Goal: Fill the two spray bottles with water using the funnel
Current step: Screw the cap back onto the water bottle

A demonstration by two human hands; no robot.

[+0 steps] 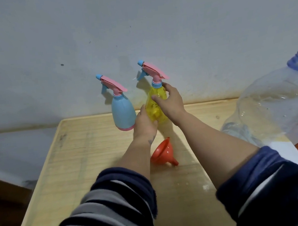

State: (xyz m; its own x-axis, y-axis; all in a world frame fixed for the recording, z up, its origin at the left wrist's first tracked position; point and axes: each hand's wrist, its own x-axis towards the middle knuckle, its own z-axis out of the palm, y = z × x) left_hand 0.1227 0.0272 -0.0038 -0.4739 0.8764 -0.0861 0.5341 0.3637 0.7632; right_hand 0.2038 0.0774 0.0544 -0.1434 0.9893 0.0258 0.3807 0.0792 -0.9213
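Striped sleeves [117, 204] are reaching across the worktop [79, 157]. Both hands are gripping the yellow spray bottle [157, 108]: left hand [144, 123] low, right hand [171, 101] near the neck. The operator should steady the base while unscrewing the sprayer head [154, 71]; the funnel [162, 153] is lying nearby, on its side.

The light is dim and cool, throwing soft shadows of the spray bottles [123, 113] onto the wall [46, 50]. Frame edges bow outward, and the sleeves [117, 208] at the bottom look blurred.
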